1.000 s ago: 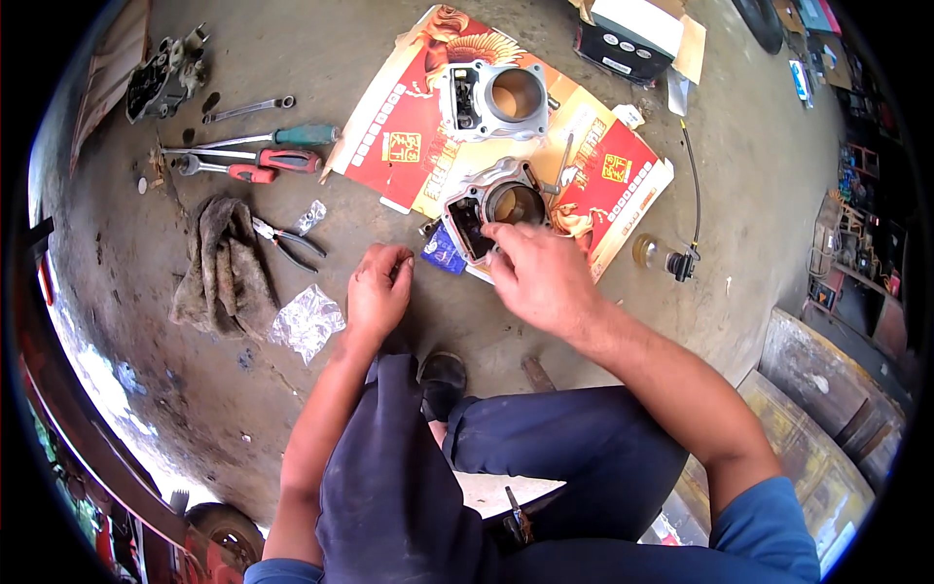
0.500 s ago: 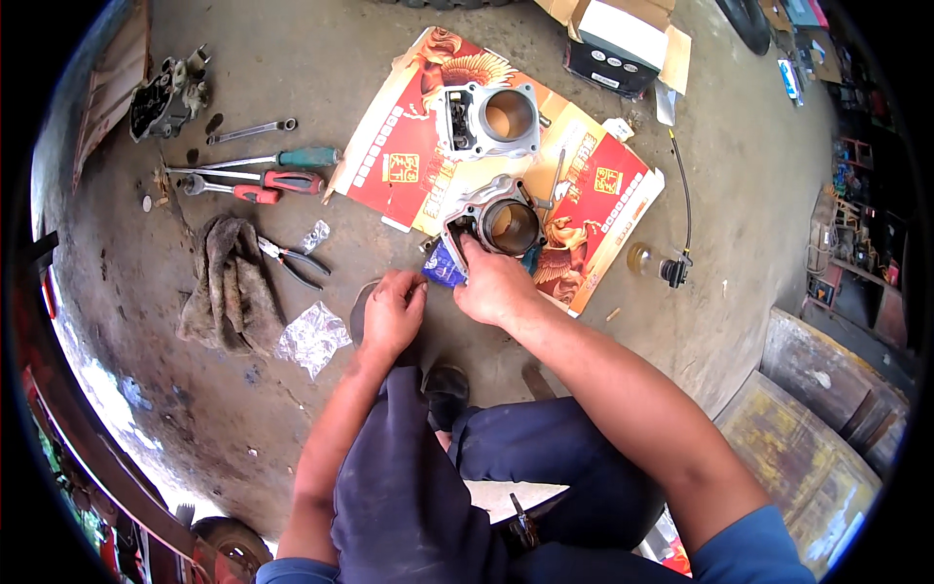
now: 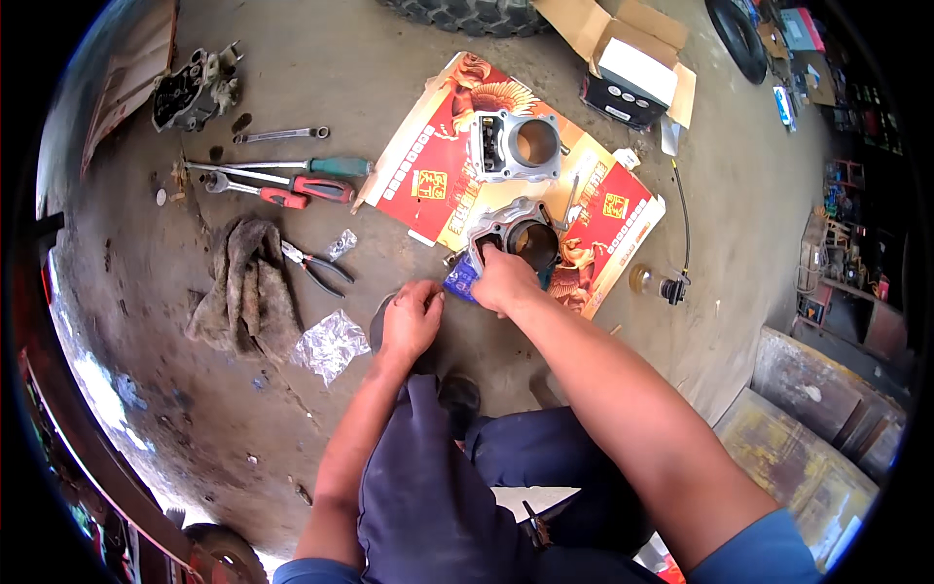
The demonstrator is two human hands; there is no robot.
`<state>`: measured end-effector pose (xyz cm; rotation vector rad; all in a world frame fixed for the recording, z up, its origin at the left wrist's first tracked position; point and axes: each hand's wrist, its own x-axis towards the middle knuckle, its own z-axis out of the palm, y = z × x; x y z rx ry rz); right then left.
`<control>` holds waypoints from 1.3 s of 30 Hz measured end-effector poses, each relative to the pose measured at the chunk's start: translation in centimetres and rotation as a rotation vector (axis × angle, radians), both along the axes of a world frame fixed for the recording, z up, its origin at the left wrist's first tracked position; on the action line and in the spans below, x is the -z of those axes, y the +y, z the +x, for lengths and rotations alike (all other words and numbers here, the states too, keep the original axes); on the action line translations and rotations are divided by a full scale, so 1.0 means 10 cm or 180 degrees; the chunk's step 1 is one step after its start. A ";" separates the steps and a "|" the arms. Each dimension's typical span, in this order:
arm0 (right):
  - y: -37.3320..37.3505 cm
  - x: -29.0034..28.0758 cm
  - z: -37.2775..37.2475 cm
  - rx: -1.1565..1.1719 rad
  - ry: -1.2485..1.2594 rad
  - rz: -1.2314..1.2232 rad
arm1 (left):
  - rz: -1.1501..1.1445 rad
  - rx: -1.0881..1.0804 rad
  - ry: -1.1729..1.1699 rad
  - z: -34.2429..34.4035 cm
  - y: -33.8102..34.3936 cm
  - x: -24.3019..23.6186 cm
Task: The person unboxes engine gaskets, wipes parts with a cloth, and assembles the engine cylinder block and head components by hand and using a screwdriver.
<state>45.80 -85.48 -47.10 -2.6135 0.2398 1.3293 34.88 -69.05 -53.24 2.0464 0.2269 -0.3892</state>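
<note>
A metal engine cylinder [image 3: 494, 220] with a round bore lies near me on the red and yellow cardboard [image 3: 401, 200]. My right hand [image 3: 508, 280] grips its near left edge, the fingertips down in the side opening; the part inside is hidden. A blue packet [image 3: 460, 279] lies beside that hand, under the cylinder's edge. My left hand [image 3: 413, 317] hovers by my knee, apart from the cylinder, its fingers curled together; whether they pinch anything small does not show. A second, cleaner cylinder [image 3: 491, 156] stands farther off on the same cardboard.
Left lie a wrench [image 3: 282, 135], a green-handled screwdriver [image 3: 336, 166], red-handled tools [image 3: 323, 189], pliers [image 3: 316, 265], a rag [image 3: 248, 292], clear plastic [image 3: 332, 346] and an engine part [image 3: 195, 92]. An open box [image 3: 630, 83] stands far right; a cable [image 3: 685, 219] lies right.
The whole view has shifted, so everything sits lower and farther right. My right hand stays at the near cylinder, its fingers bent more at the opening. My left hand remains by my knee.
</note>
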 end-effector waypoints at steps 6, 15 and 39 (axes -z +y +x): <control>-0.01 0.03 -0.08 0.0023 -0.0076 0.0025 | -0.0038 -0.0160 -0.0028 -0.08 0.09 0.04; 0.16 -0.09 0.08 0.0183 0.0319 -0.0339 | 0.0073 -0.0052 -0.0027 -0.04 0.09 0.08; 0.02 -0.38 0.18 0.0059 0.0930 0.0040 | 0.0365 0.0071 -0.0176 -0.07 0.04 0.10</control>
